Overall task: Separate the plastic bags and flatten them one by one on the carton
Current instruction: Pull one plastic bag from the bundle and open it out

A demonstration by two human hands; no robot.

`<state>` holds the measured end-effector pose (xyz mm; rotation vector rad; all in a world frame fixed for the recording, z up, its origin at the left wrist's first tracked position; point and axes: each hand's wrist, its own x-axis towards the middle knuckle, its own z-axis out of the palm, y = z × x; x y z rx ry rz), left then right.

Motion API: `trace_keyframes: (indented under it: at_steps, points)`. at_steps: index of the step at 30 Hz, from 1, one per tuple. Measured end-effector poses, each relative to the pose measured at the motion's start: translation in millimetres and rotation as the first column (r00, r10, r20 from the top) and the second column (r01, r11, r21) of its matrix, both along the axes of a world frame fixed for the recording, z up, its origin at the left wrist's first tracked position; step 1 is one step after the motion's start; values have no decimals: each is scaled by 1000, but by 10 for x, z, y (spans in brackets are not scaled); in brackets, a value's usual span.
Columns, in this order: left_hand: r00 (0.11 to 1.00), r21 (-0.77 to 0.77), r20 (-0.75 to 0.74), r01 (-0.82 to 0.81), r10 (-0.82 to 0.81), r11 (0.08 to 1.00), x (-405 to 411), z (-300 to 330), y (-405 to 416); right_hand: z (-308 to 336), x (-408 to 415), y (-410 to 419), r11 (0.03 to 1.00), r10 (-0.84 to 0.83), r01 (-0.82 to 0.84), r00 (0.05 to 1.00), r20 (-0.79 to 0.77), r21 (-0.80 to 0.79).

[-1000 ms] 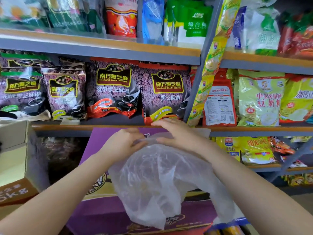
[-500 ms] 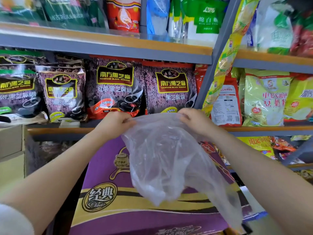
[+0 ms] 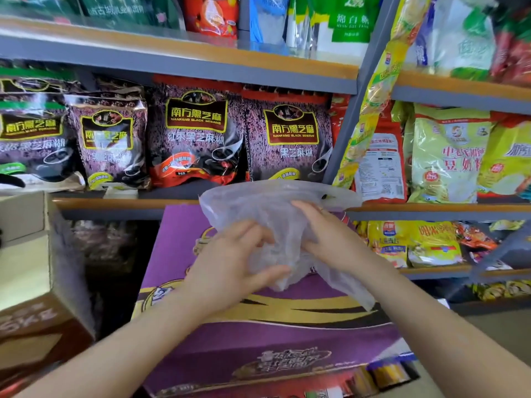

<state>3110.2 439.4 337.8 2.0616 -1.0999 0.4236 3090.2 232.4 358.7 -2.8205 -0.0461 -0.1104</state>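
A thin clear plastic bag point(image 3: 267, 202) hangs crumpled above the purple and gold carton point(image 3: 267, 337) in the middle of the view. My left hand point(image 3: 230, 262) grips its lower bunched part from the left, thumb under the folds. My right hand point(image 3: 324, 234) holds the bag from the right, fingers pressed into the film. The bag's rim, with a cut-out handle hole, stands up toward the shelf edge, and a loose tail trails down to the right over the carton. Whether more than one bag is in the bunch is unclear.
A metal shelf rack point(image 3: 178, 61) full of black sesame packets point(image 3: 195, 139) and yellow-green soy milk powder bags point(image 3: 448, 156) stands right behind the carton. A brown cardboard box point(image 3: 31, 282) sits at the left. Lower shelves at the right hold more packets point(image 3: 413, 242).
Both hands have come down from the bag's top edge and closed in toward each other on its middle. The bag, earlier hanging spread open, is now bunched between them.
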Motion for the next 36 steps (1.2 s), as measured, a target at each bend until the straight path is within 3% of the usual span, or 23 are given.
trace_keyframes:
  at_steps: [3, 6, 10, 12, 16, 19, 21, 23, 25, 27, 31, 33, 36]
  points:
    - [993, 198, 53, -112, 104, 974, -134, -293, -50, -165, -37, 55, 995, -101, 99, 988, 113, 21]
    - [984, 223, 28, -180, 178, 958, -44, -423, -58, -203, -106, 17, 996, -80, 87, 975, 205, -25]
    - [934, 150, -121, -318, 336, 936, 0, -427, 132, -245, -160, -229, 997, -82, 76, 957, 278, 33]
    - [914, 58, -109, -386, 391, 920, 15, -377, 262, -262, -165, -367, 993, -114, 105, 948, 297, 47]
    - [813, -157, -244, -572, 529, 805, -10, -277, 374, -314, -149, -434, 977, -190, 213, 892, 410, -10]
    - [778, -188, -347, -606, 525, 773, -58, -267, 309, -369, -149, -396, 979, -203, 171, 893, 402, 113]
    - [776, -113, -266, -614, 572, 781, -76, -254, 309, -404, -197, -449, 970, -177, 117, 940, 292, 213]
    - [767, 73, 47, -642, 640, 763, -52, -260, 312, -457, -297, -562, 973, -169, 133, 967, 190, 188]
    - [766, 204, 260, -638, 588, 742, -40, -273, 241, -513, -428, -663, 959, -203, 172, 971, 123, 225]
    - [816, 286, 357, -560, 456, 778, -60, -242, 78, -521, -565, -727, 952, -181, 154, 980, 83, 265]
    - [885, 401, 406, -398, 230, 825, -95, -143, -306, -492, -737, -773, 980, 44, -42, 999, -8, 192]
    - [927, 479, 331, -328, 179, 814, -148, -73, -428, -509, -769, -812, 987, -27, 20, 999, 40, 158]
    - [946, 559, 217, -322, 240, 764, -36, -175, -347, -514, -833, -906, 967, -242, 221, 952, 186, 125]
